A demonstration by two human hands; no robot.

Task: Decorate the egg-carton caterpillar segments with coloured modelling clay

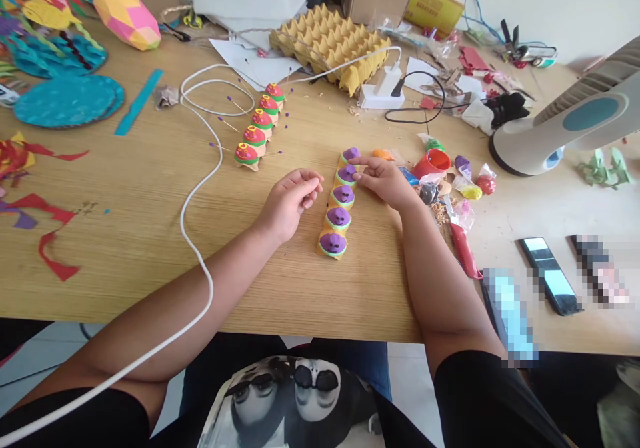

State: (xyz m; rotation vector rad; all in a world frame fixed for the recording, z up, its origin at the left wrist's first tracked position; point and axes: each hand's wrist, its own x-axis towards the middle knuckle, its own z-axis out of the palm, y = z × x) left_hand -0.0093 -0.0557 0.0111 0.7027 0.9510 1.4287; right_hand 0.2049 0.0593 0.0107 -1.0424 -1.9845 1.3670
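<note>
A strip of yellow egg carton topped with purple clay domes, an egg-carton caterpillar (339,217), lies lengthwise in front of me. Pale green edging runs round its domes, and small dark eyes and mouths show on the nearer ones. My right hand (384,180) reaches in from the right, thumb and index finger closed on the caterpillar near its far end. Just left of the strip, my left hand (293,203) is raised with its fingertips pinched together; anything between them is too small to make out.
A second caterpillar (255,135), red and green with purple-tipped sticks, stands back left. A white cable (187,218) crosses the table and my left forearm. Bagged clay (467,187), a red cutter (465,251), phones (549,275) and a lamp base (525,145) lie right; a yellow egg tray (325,41) sits behind.
</note>
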